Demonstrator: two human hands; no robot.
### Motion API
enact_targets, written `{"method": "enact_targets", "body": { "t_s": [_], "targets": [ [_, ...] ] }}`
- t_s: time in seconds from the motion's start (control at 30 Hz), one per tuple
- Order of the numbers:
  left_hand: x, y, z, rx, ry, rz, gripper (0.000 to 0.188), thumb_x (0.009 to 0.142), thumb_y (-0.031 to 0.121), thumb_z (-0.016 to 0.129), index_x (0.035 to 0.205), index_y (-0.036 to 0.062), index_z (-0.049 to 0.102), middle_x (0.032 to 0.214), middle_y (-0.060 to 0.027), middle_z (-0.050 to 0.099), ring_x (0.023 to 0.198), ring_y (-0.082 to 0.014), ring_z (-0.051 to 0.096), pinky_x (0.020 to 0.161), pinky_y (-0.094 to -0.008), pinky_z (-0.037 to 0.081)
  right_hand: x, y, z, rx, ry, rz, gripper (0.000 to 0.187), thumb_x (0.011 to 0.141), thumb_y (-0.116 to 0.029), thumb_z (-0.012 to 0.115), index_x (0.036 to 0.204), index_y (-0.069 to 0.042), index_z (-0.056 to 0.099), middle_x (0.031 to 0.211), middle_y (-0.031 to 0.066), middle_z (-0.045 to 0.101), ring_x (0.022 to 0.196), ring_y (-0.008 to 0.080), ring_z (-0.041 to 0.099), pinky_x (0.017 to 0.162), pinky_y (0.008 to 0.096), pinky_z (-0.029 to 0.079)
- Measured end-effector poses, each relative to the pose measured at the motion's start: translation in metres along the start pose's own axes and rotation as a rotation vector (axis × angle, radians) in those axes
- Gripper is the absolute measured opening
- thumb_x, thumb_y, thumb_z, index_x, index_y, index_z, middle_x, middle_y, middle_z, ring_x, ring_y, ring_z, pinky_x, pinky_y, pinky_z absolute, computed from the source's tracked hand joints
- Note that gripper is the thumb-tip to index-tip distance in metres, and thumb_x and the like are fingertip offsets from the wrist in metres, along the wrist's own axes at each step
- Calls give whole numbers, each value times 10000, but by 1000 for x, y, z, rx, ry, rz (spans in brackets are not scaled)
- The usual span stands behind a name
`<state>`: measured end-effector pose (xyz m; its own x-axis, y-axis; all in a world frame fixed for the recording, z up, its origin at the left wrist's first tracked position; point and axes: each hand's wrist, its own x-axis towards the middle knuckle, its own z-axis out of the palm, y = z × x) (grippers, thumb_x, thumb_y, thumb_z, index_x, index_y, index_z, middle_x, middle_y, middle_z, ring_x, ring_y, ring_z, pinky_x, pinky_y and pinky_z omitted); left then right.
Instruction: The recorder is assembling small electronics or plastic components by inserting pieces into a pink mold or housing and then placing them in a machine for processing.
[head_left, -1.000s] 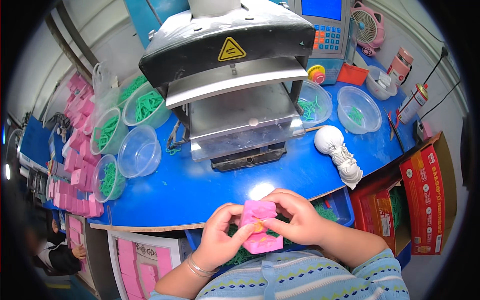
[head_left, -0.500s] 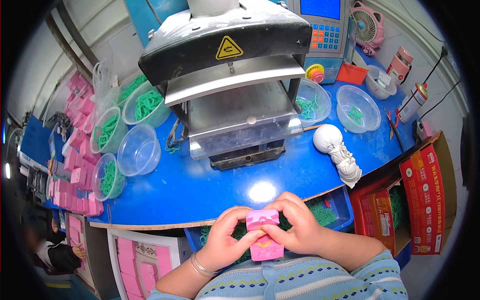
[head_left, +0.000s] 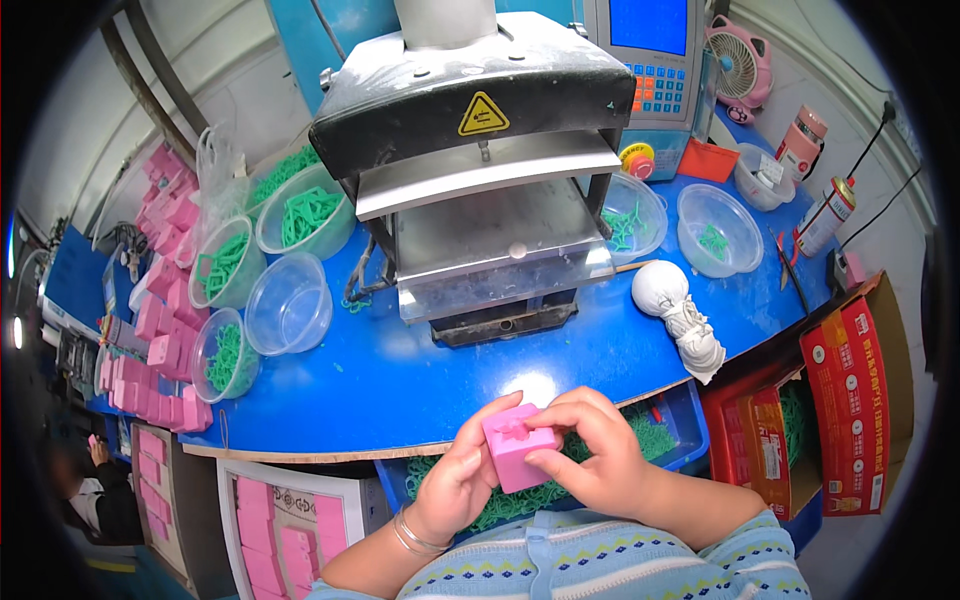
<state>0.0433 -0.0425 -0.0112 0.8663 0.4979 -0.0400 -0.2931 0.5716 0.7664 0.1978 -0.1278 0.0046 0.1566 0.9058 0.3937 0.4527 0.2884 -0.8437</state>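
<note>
Left fingers (head_left: 468, 455) and right fingers (head_left: 583, 412) pinch a pink block (head_left: 524, 461) above a blue tray (head_left: 688, 410) holding green pieces (head_left: 650, 436).

One held block (head_left: 521, 455), eight bowls (head_left: 290, 308)

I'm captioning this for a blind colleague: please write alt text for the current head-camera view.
A person's left hand and right hand hold a pink block above a blue tray of green pieces. Beyond, on a blue table, a black-and-silver press stands among clear bowls, several with green pieces.
</note>
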Motion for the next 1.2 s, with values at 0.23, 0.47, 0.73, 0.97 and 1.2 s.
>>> {"method": "enact_targets", "body": {
  "t_s": [0.23, 0.47, 0.73, 0.97, 1.2],
  "targets": [
    [-9, -4, -3, 549, -1, 153, 530, 874, 329, 536, 1260, 26, 337, 1166, -126, 468, 1076, -186, 483, 902, -325, 406, -4, 2, 8, 223, 34, 285, 298, 710, -133, 738, 828, -12, 492, 753, 65, 513, 672, 125, 507, 610, 260, 439],
    [-11, -1, -6, 630, -48, 148, 546, 866, 384, 533, 1229, 11, 367, 1104, -102, 496, 1011, -164, 508, 873, -302, 419, -5, 0, 12, 224, -34, 323, 333, 706, -174, 749, 818, -21, 475, 739, 46, 500, 635, 94, 457, 569, 251, 420],
    [-16, -9, -2, 477, 31, 247, 560, 848, 371, 568, 1231, 7, 381, 1112, -127, 511, 1013, -193, 531, 862, -329, 447, -2, -3, 14, 500, -2, 403, 356, 683, -164, 762, 847, -43, 470, 800, 14, 462, 705, 72, 397, 659, 229, 388],
    [-19, -14, -12, 230, -84, 134, 584, 805, 380, 625, 1207, 3, 429, 1098, -180, 548, 1015, -241, 550, 887, -365, 445, -6, 8, 9, 296, -193, 158, 313, 719, -115, 720, 973, -26, 561, 1125, 99, 526, 1021, 146, 490, 856, 293, 408],
    [-18, 35, -20, 1180, 317, 430, 623, 765, 295, 669, 1257, 17, 406, 1188, -186, 455, 1063, -283, 496, 920, -367, 392, 22, 8, 9, 798, -100, 403, 433, 852, -198, 594, 1205, -7, 432, 1119, 119, 512, 973, 163, 525, 827, 301, 441]
  ]
}}
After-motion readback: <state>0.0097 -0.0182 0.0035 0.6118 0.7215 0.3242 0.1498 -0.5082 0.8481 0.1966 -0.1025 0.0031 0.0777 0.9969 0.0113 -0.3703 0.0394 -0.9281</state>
